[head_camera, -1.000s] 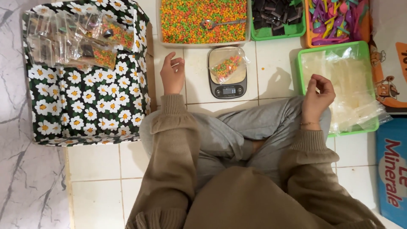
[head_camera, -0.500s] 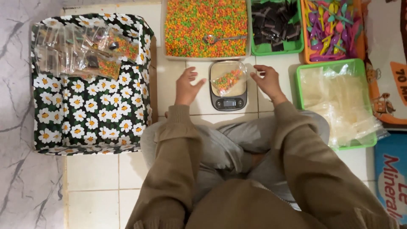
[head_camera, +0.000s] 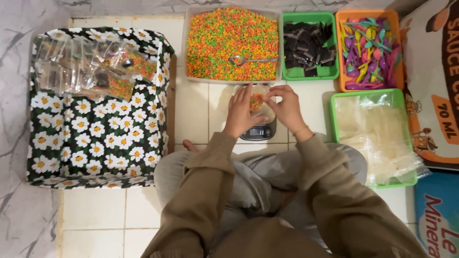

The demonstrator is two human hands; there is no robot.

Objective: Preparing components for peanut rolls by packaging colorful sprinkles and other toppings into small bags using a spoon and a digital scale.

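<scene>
At the far left sits a fabric-covered box (head_camera: 100,138), black with white daisies, soft-sided by the look of it; finished clear packets (head_camera: 83,71) lie heaped in its top corner. Next comes a pale tray (head_camera: 191,71) brimming with small orange, green and yellow pellets, a metal spoon (head_camera: 246,59) lying on them. In the middle, over a small digital scale (head_camera: 260,131) on the tiled floor, the left hand (head_camera: 239,114) steadies a little clear bag (head_camera: 256,101) with fingers held flat and close together; the right hand (head_camera: 287,107) pinches the bag's top edge between thumb and forefinger. The bag looks light, thin, crinkly and slippery, its loose pellets apt to shift or spill; best held at the open mouth, kept upright. Rightward: a green tray (head_camera: 287,74) of dark wrapped pieces; an orange tray (head_camera: 342,57) of bright plastic spoons; a green tray (head_camera: 368,95) of limp empty bags.
</scene>
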